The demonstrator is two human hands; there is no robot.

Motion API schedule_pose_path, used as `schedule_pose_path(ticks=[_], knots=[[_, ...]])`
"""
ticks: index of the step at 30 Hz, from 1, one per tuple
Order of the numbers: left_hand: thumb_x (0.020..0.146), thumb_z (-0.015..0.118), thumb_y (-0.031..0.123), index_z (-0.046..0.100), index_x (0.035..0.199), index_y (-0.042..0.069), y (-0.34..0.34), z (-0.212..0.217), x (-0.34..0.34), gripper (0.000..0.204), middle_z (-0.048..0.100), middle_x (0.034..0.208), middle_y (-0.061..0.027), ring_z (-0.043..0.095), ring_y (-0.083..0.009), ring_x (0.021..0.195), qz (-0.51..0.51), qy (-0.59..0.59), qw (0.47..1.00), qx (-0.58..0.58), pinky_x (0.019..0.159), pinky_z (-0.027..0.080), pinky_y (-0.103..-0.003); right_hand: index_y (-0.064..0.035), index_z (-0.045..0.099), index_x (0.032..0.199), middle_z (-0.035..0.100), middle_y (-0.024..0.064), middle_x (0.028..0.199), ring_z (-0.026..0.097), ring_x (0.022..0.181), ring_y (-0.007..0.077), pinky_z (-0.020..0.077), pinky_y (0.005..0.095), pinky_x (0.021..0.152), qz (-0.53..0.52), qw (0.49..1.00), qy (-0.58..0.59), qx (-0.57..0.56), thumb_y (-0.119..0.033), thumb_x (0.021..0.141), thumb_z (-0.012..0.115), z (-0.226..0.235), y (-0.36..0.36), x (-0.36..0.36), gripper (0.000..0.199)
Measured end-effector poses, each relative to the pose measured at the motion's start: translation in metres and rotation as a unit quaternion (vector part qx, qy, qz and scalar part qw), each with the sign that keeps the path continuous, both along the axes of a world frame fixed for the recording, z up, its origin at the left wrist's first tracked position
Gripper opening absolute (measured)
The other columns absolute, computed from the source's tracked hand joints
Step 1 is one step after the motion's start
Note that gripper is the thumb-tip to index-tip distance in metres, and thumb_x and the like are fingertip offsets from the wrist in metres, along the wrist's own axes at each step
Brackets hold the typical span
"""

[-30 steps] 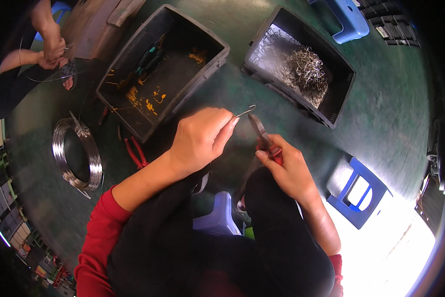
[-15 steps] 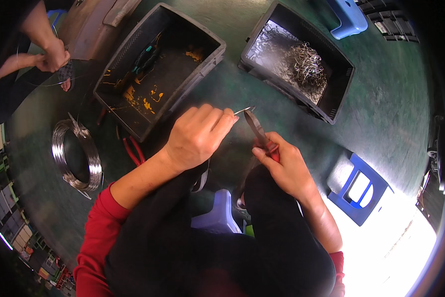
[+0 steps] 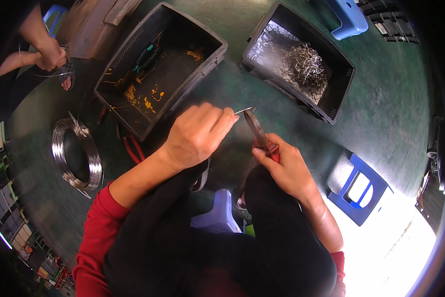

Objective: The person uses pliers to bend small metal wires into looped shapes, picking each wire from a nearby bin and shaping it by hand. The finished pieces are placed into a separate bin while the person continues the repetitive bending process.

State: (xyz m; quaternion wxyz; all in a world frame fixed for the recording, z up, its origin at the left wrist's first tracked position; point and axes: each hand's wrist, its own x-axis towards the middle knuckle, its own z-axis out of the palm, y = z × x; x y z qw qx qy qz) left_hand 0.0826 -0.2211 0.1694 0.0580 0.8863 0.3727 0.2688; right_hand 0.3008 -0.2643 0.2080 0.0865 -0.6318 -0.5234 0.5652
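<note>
My left hand [image 3: 197, 132] is closed in a pinch on a short piece of silvery wire [image 3: 243, 110], whose free end sticks out to the right of the fingertips. Red-handled pliers [image 3: 258, 129] are gripped in my right hand [image 3: 287, 163], their dark jaws pointing up and left. The jaw tips lie right beside the wire's end; whether they touch it I cannot tell. Ahead and to the right, a black crate [image 3: 326, 106] holds a heap of bent wire pieces [image 3: 309, 67] on a pale sheet.
Another black crate [image 3: 183, 94] at the left has yellow stains and dark green-handled tools inside. A wire coil [image 3: 59, 151] and red tool handles [image 3: 133, 148] lie on the floor. Blue stools [image 3: 348, 22] stand around. A co-worker's hands [image 3: 50, 54] hold wire at the far left.
My hands, the wire and the pliers look almost still. At the far left, the co-worker's hands have shifted slightly along with the wire in them.
</note>
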Motion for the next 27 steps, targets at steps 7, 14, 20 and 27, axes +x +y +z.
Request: schedule_pose_path(ticks=[7, 14, 20, 27], knots=[[0.087, 0.067, 0.013, 0.064, 0.092, 0.001, 0.003, 0.006, -0.008, 0.013, 0.056, 0.071, -0.0054, 0.053, -0.017, 0.058, -0.01, -0.107, 0.987, -0.116, 0.055, 0.042, -0.03, -0.0011, 0.06, 0.109, 0.067, 0.0169, 0.092, 0.066, 0.088, 0.0322, 0.0504, 0.0383, 0.08, 0.012, 0.998, -0.033, 0.051, -0.019, 0.089, 0.067, -0.001, 0.001, -0.006, 0.028], [0.101, 0.048, 0.031, 0.062, 0.084, 0.005, 0.011, 0.013, -0.014, 0.034, 0.057, 0.07, 0.0018, 0.049, -0.0045, 0.061, -0.002, -0.332, 0.573, -0.749, 0.057, 0.038, -0.02, -0.0014, 0.06, 0.107, 0.066, 0.0156, 0.088, 0.066, 0.082, 0.0302, 0.0506, 0.0386, 0.075, 0.008, 0.996, -0.014, 0.084, -0.013, 0.087, 0.069, -0.006, -0.001, -0.01, 0.024], [0.102, 0.047, 0.025, 0.059, 0.084, 0.005, 0.003, 0.016, -0.008, 0.03, 0.052, 0.069, 0.0024, 0.045, -0.0038, 0.063, 0.051, -0.318, 0.663, -0.676, 0.057, 0.036, -0.019, -0.0009, 0.059, 0.106, 0.063, 0.0166, 0.091, 0.064, 0.079, 0.0329, 0.0499, 0.0402, 0.07, 0.001, 0.986, -0.043, 0.162, -0.008, 0.085, 0.069, -0.018, -0.002, -0.015, 0.024], [0.102, 0.045, 0.029, 0.059, 0.083, 0.008, 0.004, 0.014, -0.007, 0.032, 0.052, 0.068, 0.003, 0.044, -0.0047, 0.058, 0.015, -0.404, 0.498, -0.767, 0.054, 0.034, -0.02, -0.0025, 0.058, 0.106, 0.062, 0.0155, 0.093, 0.063, 0.084, 0.0345, 0.0499, 0.0416, 0.071, -0.002, 0.974, -0.053, 0.221, -0.002, 0.082, 0.068, -0.025, -0.007, -0.015, 0.026]])
